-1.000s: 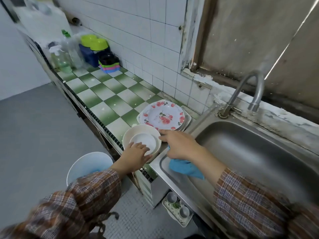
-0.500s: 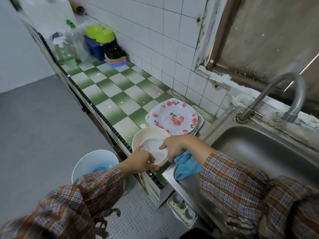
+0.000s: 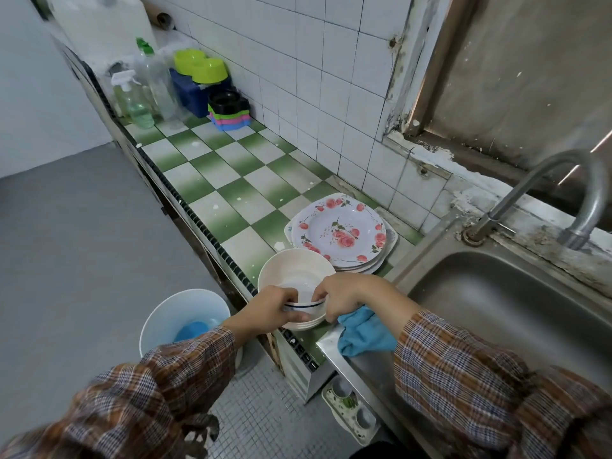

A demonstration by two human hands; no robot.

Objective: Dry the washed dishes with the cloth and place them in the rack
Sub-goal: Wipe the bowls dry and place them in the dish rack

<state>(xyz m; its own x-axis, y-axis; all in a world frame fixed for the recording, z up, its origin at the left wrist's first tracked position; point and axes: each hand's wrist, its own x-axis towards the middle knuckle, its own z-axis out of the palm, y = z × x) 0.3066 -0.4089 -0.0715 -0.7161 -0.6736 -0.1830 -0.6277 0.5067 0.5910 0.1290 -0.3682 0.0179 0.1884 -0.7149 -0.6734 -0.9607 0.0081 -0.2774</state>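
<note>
Long plaid sleeves [image 3: 463,376] (brown, rust, fine blue-white lines), loose cuffs [image 3: 228,339]

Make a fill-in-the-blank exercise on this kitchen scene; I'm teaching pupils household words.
1. The left hand and right hand grip a bowl with a ___ stripe.
2. The cloth bunches under the ___ hand.
3. The bucket stands on the ___.
4. The faucet arches over the ___.
Missing words: blue; right; floor; sink.
</note>
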